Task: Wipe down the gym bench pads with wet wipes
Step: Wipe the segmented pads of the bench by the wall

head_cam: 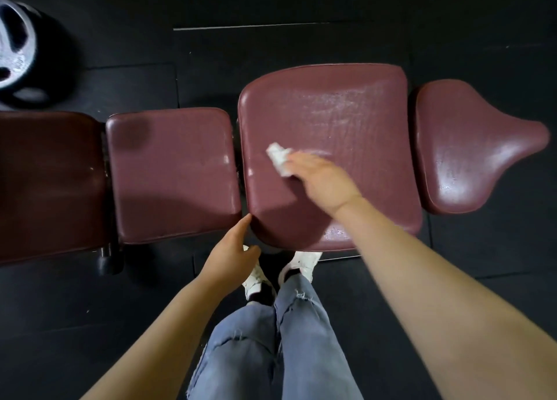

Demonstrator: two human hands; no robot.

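Note:
A maroon gym bench runs left to right across the view in several pads. The large middle pad (331, 113) shines wet over its far half. My right hand (322, 179) lies flat on this pad with straight fingers, pressing a crumpled white wet wipe (278, 157) against its left part. The hand looks blurred by motion. My left hand (232, 255) hangs relaxed in front of the bench, fingertips at the gap between the middle pad and the square pad (171, 176) to its left. A saddle-shaped end pad (470, 149) at the right looks glossy. A darker pad (45, 182) lies at far left.
Black rubber floor tiles surround the bench. A silver weight plate (18, 52) rests at the upper left. My legs in blue jeans (271, 339) and white shoes (301, 264) stand right against the front of the middle pad. A bench foot (105, 264) sticks out at lower left.

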